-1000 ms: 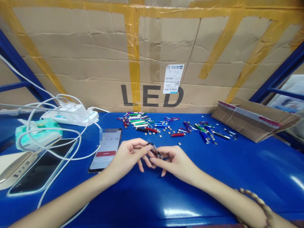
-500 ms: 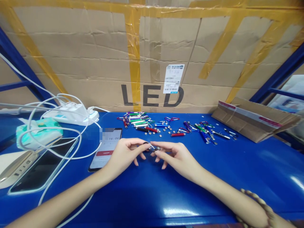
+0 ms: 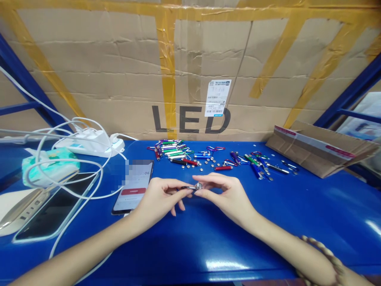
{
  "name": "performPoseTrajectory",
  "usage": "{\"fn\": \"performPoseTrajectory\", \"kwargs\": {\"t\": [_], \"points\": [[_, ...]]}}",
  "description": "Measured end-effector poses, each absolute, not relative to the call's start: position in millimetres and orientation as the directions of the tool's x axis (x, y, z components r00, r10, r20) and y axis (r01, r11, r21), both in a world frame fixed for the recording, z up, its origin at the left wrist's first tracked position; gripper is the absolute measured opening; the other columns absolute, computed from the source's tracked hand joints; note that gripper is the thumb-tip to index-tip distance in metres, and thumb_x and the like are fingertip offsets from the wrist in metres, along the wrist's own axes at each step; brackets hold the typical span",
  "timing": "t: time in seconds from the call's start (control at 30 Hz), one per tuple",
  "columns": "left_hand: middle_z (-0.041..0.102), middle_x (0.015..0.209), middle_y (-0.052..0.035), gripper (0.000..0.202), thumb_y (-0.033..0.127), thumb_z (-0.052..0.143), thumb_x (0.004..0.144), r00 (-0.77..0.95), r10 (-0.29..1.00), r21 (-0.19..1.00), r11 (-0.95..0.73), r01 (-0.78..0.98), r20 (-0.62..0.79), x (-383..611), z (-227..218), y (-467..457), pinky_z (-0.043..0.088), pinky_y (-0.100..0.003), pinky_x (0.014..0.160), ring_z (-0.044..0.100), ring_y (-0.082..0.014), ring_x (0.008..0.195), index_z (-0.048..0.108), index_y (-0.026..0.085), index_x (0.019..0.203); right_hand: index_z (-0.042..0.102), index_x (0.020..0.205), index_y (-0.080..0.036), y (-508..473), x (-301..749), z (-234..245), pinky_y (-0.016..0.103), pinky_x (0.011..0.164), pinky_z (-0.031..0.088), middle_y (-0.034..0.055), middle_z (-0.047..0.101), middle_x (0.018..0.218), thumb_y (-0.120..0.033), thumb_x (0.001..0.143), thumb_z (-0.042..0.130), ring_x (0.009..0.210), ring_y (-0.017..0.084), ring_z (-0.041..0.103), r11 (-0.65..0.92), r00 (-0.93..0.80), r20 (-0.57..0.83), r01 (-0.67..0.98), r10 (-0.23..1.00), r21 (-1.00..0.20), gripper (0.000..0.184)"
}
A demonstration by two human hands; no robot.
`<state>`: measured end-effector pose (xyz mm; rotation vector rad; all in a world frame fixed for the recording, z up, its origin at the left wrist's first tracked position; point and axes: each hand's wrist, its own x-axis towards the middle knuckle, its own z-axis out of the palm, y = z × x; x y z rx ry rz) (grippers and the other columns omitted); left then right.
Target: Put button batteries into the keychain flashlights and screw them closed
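Above the blue table (image 3: 268,222), my two hands meet over a small keychain flashlight (image 3: 192,186) with a dark body and a silver end. My left hand (image 3: 162,197) pinches its dark end with thumb and fingers. My right hand (image 3: 228,193) pinches the silver end, the other fingers curled. Behind them lie several coloured keychain flashlights (image 3: 175,153) in a group at the back centre, more of them (image 3: 256,163) to the right, and small silver button cells (image 3: 208,163) scattered between.
A phone (image 3: 133,186) with a lit screen lies left of my hands. Farther left are a second phone (image 3: 50,210), white cables (image 3: 74,174), a power strip (image 3: 89,143) and a tissue pack (image 3: 49,167). A flat cardboard box (image 3: 318,149) sits at the right; a large "LED" carton (image 3: 190,71) stands behind.
The flashlight has turned from tilted with its clip up to lying level between both pinches. My hands have lifted slightly and moved a little away from me.
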<state>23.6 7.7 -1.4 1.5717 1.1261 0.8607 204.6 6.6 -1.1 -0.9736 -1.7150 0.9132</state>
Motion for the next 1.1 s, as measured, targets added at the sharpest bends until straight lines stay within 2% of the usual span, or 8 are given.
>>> {"fn": "performPoseTrajectory", "kwargs": {"t": [0.2, 0.27, 0.4, 0.63, 0.73, 0.87, 1.0, 1.1], "points": [[0.070, 0.067, -0.0069, 0.024, 0.029, 0.063, 0.072, 0.297, 0.954, 0.957, -0.117, 0.264, 0.035, 25, 3, 6, 0.047, -0.016, 0.035, 0.061, -0.0125, 0.046, 0.073, 0.011, 0.084, 0.072, 0.091, -0.021, 6, 204, -1, 0.034, 0.074, 0.057, 0.0031, 0.072, 0.084, -0.026, 0.069, 0.070, 0.074, 0.019, 0.068, 0.257, -0.242, 0.219, 0.139, 0.945, -0.956, 0.023], [0.071, 0.070, -0.0074, 0.025, 0.030, 0.059, 0.075, 0.286, 0.957, 0.959, -0.126, 0.253, 0.050, 25, 5, 5, 0.047, -0.016, 0.035, 0.061, -0.0120, 0.045, 0.073, 0.011, 0.083, 0.072, 0.091, -0.022, 8, 205, -2, 0.032, 0.070, 0.057, 0.0038, 0.071, 0.087, -0.027, 0.070, 0.069, 0.077, 0.019, 0.067, 0.245, -0.268, 0.208, 0.110, 0.941, -0.963, 0.022], [0.071, 0.070, -0.0077, 0.026, 0.029, 0.055, 0.078, 0.302, 0.952, 0.954, -0.129, 0.270, 0.044, 26, 5, 4, 0.048, -0.017, 0.035, 0.059, -0.0106, 0.041, 0.073, 0.011, 0.084, 0.073, 0.086, -0.021, 10, 205, -3, 0.024, 0.057, 0.056, 0.0052, 0.068, 0.088, -0.029, 0.069, 0.070, 0.072, 0.016, 0.066, 0.286, -0.292, 0.242, 0.118, 0.925, -0.951, 0.019], [0.072, 0.074, -0.0078, 0.025, 0.025, 0.055, 0.079, 0.377, 0.926, 0.964, -0.106, 0.243, 0.006, 27, -1, 5, 0.048, -0.015, 0.034, 0.063, -0.0116, 0.045, 0.073, 0.012, 0.090, 0.073, 0.084, -0.022, 8, 202, -2, 0.024, 0.059, 0.056, 0.0031, 0.068, 0.078, -0.026, 0.071, 0.069, 0.068, 0.014, 0.065, 0.392, -0.306, 0.337, 0.141, 0.890, -0.909, 0.014], [0.072, 0.077, -0.0082, 0.026, 0.026, 0.057, 0.078, 0.390, 0.921, 0.985, -0.053, 0.167, -0.017, 26, -3, 6, 0.048, -0.016, 0.034, 0.065, -0.0140, 0.047, 0.072, 0.013, 0.094, 0.073, 0.089, -0.022, 6, 203, -3, 0.023, 0.055, 0.054, 0.0033, 0.067, 0.076, -0.024, 0.074, 0.067, 0.069, 0.013, 0.063, 0.460, -0.321, 0.391, 0.180, 0.863, -0.869, 0.016], [0.071, 0.066, -0.0059, 0.024, 0.024, 0.060, 0.074, 0.363, 0.931, 0.991, -0.030, 0.128, -0.018, 25, 0, 6, 0.048, -0.016, 0.033, 0.063, -0.0130, 0.041, 0.072, 0.012, 0.091, 0.069, 0.100, -0.024, 3, 203, -5, 0.021, 0.050, 0.053, 0.0038, 0.063, 0.082, -0.025, 0.077, 0.063, 0.069, 0.012, 0.061, 0.452, -0.386, 0.358, 0.185, 0.850, -0.873, 0.024], [0.070, 0.060, -0.0042, 0.022, 0.024, 0.064, 0.072, 0.352, 0.936, 0.984, -0.087, 0.158, 0.026, 25, 2, 6, 0.050, -0.017, 0.036, 0.063, -0.0132, 0.042, 0.073, 0.012, 0.088, 0.067, 0.106, -0.023, 1, 202, -7, 0.019, 0.049, 0.053, 0.0026, 0.062, 0.080, -0.022, 0.073, 0.067, 0.066, 0.011, 0.060, 0.401, -0.358, 0.318, 0.187, 0.878, -0.897, 0.033], [0.070, 0.063, -0.0045, 0.023, 0.024, 0.063, 0.076, 0.383, 0.912, 0.936, -0.252, 0.245, 0.146, 21, 0, 5, 0.051, -0.017, 0.038, 0.062, -0.0126, 0.043, 0.071, 0.012, 0.094, 0.064, 0.110, -0.022, 0, 202, -6, 0.017, 0.043, 0.049, 0.0017, 0.065, 0.077, -0.023, 0.069, 0.070, 0.055, 0.009, 0.057, 0.327, -0.329, 0.255, 0.184, 0.909, -0.927, 0.041]]}}
